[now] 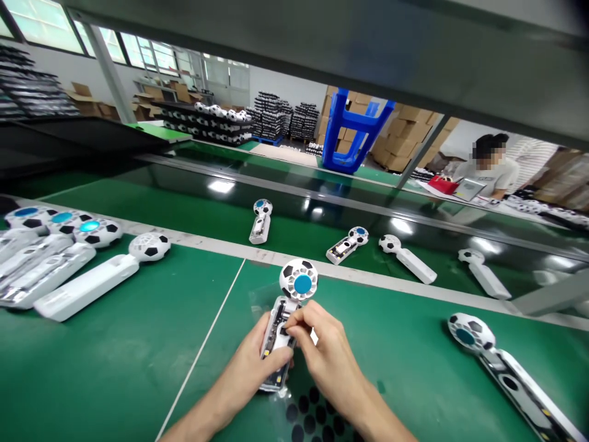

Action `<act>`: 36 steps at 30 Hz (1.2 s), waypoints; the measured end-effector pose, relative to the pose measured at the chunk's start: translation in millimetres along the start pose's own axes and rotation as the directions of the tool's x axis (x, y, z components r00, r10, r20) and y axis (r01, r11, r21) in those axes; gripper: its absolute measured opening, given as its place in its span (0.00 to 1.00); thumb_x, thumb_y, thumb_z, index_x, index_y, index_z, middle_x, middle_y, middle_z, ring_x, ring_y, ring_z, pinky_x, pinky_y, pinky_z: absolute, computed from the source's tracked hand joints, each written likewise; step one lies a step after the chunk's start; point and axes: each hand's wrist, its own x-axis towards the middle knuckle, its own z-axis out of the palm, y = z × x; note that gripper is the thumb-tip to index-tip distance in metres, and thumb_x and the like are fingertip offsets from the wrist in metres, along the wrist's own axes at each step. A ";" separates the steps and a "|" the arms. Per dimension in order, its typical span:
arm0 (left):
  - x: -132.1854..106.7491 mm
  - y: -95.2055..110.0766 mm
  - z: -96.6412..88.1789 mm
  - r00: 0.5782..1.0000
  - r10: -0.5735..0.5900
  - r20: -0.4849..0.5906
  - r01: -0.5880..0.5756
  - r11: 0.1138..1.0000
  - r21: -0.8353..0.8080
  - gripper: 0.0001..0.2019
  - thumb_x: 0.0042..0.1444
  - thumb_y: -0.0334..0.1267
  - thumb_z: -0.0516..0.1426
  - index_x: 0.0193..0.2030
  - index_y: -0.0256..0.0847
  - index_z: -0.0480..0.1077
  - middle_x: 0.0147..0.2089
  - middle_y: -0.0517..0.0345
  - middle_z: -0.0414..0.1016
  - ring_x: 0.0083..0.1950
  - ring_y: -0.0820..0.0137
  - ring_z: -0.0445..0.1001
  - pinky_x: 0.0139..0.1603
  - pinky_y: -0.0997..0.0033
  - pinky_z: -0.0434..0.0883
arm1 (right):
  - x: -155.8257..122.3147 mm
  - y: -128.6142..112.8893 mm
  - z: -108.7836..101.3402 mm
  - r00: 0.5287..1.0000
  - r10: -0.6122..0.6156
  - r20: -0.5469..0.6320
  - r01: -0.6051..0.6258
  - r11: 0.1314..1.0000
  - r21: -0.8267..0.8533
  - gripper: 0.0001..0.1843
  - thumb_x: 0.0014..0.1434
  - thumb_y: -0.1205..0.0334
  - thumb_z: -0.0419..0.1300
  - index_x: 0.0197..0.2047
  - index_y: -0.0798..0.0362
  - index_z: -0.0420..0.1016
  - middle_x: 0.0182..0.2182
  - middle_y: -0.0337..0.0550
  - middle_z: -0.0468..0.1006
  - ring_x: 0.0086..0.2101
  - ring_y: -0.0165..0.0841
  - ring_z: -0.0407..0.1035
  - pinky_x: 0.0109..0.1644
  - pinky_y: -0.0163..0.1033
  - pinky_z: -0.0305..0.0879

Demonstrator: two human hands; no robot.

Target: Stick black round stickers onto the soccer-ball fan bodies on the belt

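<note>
The person's left hand [246, 371] wraps the handle of a soccer-ball handheld fan [277, 344], its thumb pressed across the open front. The right hand [324, 347] comes in from the other side, thumb and forefinger pinched together at the exposed circuit bay; whatever sits between those fingertips [288, 328] is hidden. The fan is held tilted over the near part of the green worktop mat [115, 350], its white vented head with a blue hub [302, 283] pointing away from the person. Below the hands lie clear plastic film [262, 301] and a sheet printed with black dots [308, 411].

Another opened fan [510, 374] lies at the right edge of the mat. At the left edge, a cluster of fans with blue hubs [46, 264] sits just beside a closed white fan [101, 279]. Beyond a pale divider strip [368, 276], four more fans [347, 244] lie on a green conveyor belt [221, 209]. Farther off, a seated co-worker [490, 172] in a white T-shirt faces a blue upturned plastic stool [354, 132] and stacked cartons [405, 138], whose print is too small to read.
</note>
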 end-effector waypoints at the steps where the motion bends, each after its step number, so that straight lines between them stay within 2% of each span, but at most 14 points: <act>1: 0.2 -1.3 -0.7 1.000 0.008 0.014 -0.008 1.000 0.010 0.20 0.49 0.41 0.57 0.49 0.40 0.60 0.32 0.61 0.68 0.30 0.70 0.68 0.32 0.71 0.68 | -1.1 -0.4 0.5 1.000 -0.006 0.006 0.006 1.000 -0.006 0.09 0.59 0.72 0.51 0.30 0.52 0.67 0.28 0.36 0.69 0.30 0.27 0.64 0.33 0.31 0.58; 6: 1.5 -4.8 -2.9 0.996 0.091 0.013 -0.092 0.990 0.107 0.15 0.49 0.36 0.55 0.45 0.41 0.63 0.34 0.62 0.67 0.36 0.68 0.67 0.37 0.72 0.67 | -5.3 0.6 4.5 1.000 -0.010 0.011 0.011 0.999 -0.046 0.09 0.60 0.73 0.51 0.31 0.52 0.66 0.29 0.36 0.69 0.31 0.27 0.65 0.34 0.32 0.57; 12: 0.7 -2.1 -2.5 0.997 0.083 0.006 -0.083 0.981 0.173 0.11 0.49 0.35 0.54 0.41 0.41 0.63 0.33 0.63 0.64 0.39 0.67 0.66 0.38 0.73 0.65 | -6.6 1.0 5.2 0.999 -0.032 0.032 0.034 0.996 -0.081 0.09 0.61 0.72 0.49 0.32 0.52 0.66 0.29 0.37 0.68 0.31 0.29 0.64 0.34 0.33 0.57; 16: 1.1 -2.3 -2.8 0.994 0.109 0.014 -0.110 0.974 0.201 0.14 0.48 0.35 0.54 0.43 0.41 0.63 0.36 0.62 0.65 0.39 0.67 0.65 0.39 0.71 0.65 | -6.7 1.1 4.5 0.998 -0.036 0.060 0.042 0.995 -0.090 0.09 0.61 0.71 0.48 0.32 0.52 0.66 0.29 0.38 0.67 0.30 0.28 0.64 0.33 0.33 0.58; 19: 1.2 -2.8 -2.2 0.993 0.115 0.008 -0.114 0.972 0.203 0.16 0.50 0.35 0.54 0.47 0.41 0.63 0.37 0.62 0.67 0.40 0.67 0.66 0.41 0.71 0.64 | -8.2 4.2 8.5 0.997 -0.072 0.031 0.076 0.986 -0.145 0.10 0.62 0.70 0.47 0.33 0.52 0.66 0.29 0.39 0.67 0.28 0.29 0.63 0.32 0.34 0.59; 24: 0.9 -2.9 -2.6 0.995 0.096 -0.039 -0.088 0.980 0.176 0.15 0.55 0.42 0.53 0.48 0.41 0.63 0.40 0.60 0.69 0.44 0.65 0.67 0.45 0.71 0.65 | -12.8 11.2 19.3 0.974 -0.211 -0.082 0.197 0.968 -0.156 0.12 0.62 0.72 0.46 0.38 0.52 0.69 0.30 0.42 0.68 0.29 0.30 0.65 0.31 0.35 0.62; 28: -0.1 -1.7 -3.2 0.993 0.102 -0.067 -0.098 0.993 0.060 0.17 0.54 0.44 0.55 0.48 0.40 0.64 0.42 0.57 0.71 0.43 0.65 0.68 0.45 0.71 0.66 | -18.1 15.7 23.0 0.952 -0.288 -0.103 0.273 0.952 -0.140 0.19 0.60 0.76 0.44 0.48 0.52 0.68 0.37 0.47 0.68 0.35 0.32 0.67 0.35 0.36 0.67; 32: 0.3 -0.3 -1.7 0.996 0.058 -0.067 -0.064 0.994 -0.090 0.19 0.50 0.45 0.58 0.46 0.37 0.65 0.36 0.58 0.72 0.34 0.67 0.69 0.37 0.72 0.67 | -21.8 17.3 24.2 0.956 -0.275 -0.102 0.264 0.958 -0.110 0.25 0.58 0.77 0.43 0.54 0.49 0.66 0.42 0.49 0.66 0.38 0.33 0.67 0.39 0.38 0.69; 36: 0.2 -0.6 0.3 0.991 0.001 -0.137 -0.025 0.984 -0.174 0.21 0.47 0.46 0.60 0.44 0.36 0.66 0.32 0.58 0.72 0.30 0.69 0.68 0.30 0.73 0.68 | -20.1 10.4 24.5 0.983 -0.176 -0.053 0.179 0.982 0.064 0.27 0.59 0.77 0.42 0.55 0.45 0.66 0.42 0.46 0.65 0.36 0.31 0.66 0.38 0.37 0.69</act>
